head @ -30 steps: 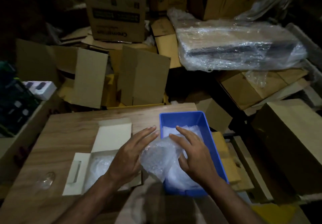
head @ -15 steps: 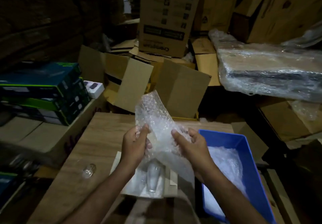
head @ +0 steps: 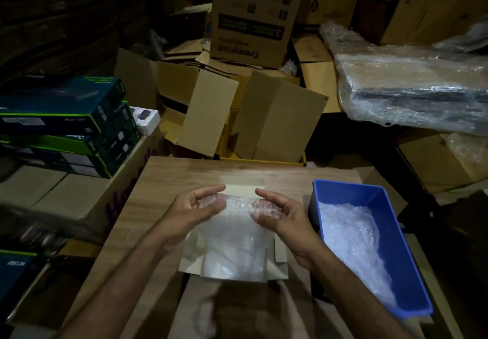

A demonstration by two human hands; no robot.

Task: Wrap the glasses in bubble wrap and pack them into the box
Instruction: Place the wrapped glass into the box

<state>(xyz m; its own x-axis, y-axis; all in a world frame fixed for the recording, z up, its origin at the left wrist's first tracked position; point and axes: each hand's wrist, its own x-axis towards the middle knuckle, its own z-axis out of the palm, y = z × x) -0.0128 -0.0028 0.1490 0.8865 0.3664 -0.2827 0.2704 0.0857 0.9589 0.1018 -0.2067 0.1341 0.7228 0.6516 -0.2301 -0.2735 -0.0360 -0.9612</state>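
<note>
On the wood-grain desk (head: pixel 163 180), a blue rectangular plastic bin (head: pixel 412 267) full of bubble wrap is parked at the right. A small open white cardboard box (head: pixel 281 266) is sat in the middle. Over it, a clear bubble wrap sheet (head: pixel 232 238) is pinched at its top corners by the left hand (head: pixel 190 208) and right hand (head: pixel 284 214), fingers curled narrow. No glass can be made out.
</note>
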